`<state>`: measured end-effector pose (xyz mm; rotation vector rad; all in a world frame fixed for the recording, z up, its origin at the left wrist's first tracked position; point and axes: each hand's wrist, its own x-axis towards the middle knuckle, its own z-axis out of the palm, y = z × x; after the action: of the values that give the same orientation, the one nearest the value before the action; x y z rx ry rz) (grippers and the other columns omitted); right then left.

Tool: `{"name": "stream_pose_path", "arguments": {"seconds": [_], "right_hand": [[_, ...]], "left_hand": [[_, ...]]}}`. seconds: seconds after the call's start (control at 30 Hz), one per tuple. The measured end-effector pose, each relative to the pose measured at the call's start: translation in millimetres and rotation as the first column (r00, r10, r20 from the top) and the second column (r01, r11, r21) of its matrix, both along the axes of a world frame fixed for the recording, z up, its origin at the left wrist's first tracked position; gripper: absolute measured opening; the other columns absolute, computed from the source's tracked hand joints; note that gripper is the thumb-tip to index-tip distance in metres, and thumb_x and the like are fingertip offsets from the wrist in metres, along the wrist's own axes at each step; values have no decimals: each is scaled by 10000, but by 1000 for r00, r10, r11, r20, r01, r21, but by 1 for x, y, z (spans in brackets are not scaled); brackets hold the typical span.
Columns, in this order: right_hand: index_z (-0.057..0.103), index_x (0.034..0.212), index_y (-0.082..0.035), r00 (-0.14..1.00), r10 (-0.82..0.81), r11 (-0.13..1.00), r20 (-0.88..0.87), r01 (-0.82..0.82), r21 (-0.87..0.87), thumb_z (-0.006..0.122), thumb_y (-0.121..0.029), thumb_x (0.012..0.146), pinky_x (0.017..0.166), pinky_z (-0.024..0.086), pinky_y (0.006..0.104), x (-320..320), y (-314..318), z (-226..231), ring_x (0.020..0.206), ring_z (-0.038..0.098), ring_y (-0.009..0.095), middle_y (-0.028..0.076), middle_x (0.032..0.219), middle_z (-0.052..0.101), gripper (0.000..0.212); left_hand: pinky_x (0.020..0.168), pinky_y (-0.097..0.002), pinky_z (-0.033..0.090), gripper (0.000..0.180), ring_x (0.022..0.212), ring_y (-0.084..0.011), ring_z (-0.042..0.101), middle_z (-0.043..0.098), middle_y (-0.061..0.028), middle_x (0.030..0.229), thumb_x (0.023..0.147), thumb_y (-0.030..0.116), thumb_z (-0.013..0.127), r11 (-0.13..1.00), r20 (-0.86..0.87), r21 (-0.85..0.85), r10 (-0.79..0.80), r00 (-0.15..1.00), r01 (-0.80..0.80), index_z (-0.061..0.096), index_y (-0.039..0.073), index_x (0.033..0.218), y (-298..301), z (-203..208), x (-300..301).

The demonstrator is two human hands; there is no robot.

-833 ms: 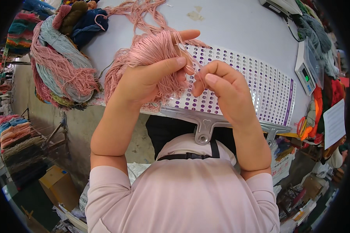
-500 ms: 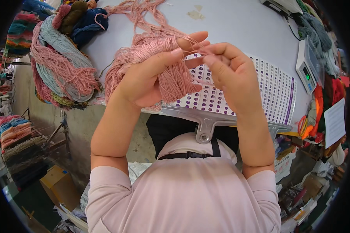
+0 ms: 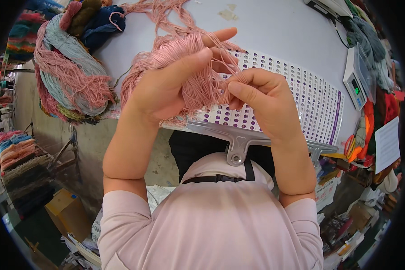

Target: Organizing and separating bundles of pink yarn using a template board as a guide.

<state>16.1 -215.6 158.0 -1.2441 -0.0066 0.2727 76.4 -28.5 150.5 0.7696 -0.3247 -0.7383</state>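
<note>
A thick skein of pink yarn (image 3: 180,54) is wrapped over my left hand (image 3: 166,85), which grips it between the raised thumb and the fingers behind. Those fingers are partly hidden by the strands. To its right, my right hand (image 3: 261,92) pinches a few pink strands between thumb and fingertips, drawn taut from the skein. Loose pink yarn trails from the bundle toward the far edge of the table (image 3: 274,27). Beneath both hands lies a white sheet with rows of purple dots (image 3: 301,96), held by a clear clip (image 3: 237,150) at the table's near edge.
Pink and pale blue skeins (image 3: 72,67) lie at the table's left, beside dark blue yarn (image 3: 101,29). On the right are a digital scale (image 3: 355,85), orange scissors (image 3: 353,146) and a hanging paper (image 3: 387,144). A cardboard box (image 3: 67,213) stands on the floor at lower left.
My right hand has moved down and slightly toward me, pulling the pink strands down along the skein's right side. My left hand stays nearly in place with the skein.
</note>
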Motion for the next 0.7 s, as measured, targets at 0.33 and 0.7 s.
{"name": "stream_pose_path", "arguments": {"seconds": [0.33,0.7], "right_hand": [[648,918,18,998,27,997,-48,-23,70,619,-120,912,627,473,215,-2,-2,-5,681,574,82,29,776,631,140],[640,895,0,998,41,995,-53,-36,90,607,-139,917,639,466,219,-3,-3,-5,697,566,76,19,776,627,144]], "left_hand": [[758,-208,454,731,822,-74,567,593,0,869,784,34,708,971,174,213,73,982,-110,351,-46,1418,-4,13,-4],[767,-199,427,719,812,-68,556,577,9,855,791,65,717,971,185,213,66,981,-106,364,-56,1406,-6,12,-3]]}}
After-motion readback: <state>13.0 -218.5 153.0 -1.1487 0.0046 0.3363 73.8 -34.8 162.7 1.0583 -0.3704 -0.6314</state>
